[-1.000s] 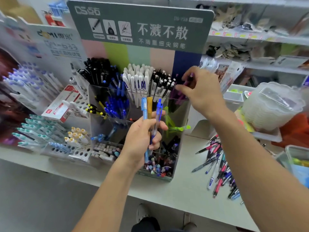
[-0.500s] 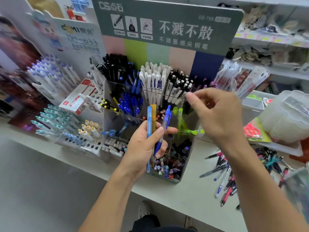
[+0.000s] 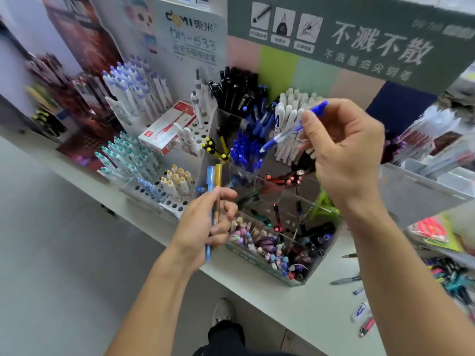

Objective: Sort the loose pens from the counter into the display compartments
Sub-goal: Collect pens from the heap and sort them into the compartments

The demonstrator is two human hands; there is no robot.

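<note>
Pens: the right hand point(image 3: 344, 152) pinches a slim blue pen point(image 3: 293, 129) above the clear plastic display point(image 3: 270, 201); the left hand point(image 3: 205, 222) grips 2 pens point(image 3: 214, 181), light blue and mustard. Loose pens point(image 3: 359, 312) lie on the pale counter point(image 3: 282, 312), right of the display. White capped pens point(image 3: 290, 119) stand behind.

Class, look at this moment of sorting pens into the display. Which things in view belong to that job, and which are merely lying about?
Belonging to the job:
right hand pinching a blue pen
left hand gripping a light blue pen and a gold pen
clear compartment display
loose pens on the counter

Lying about:
red and white box
green sign
</note>
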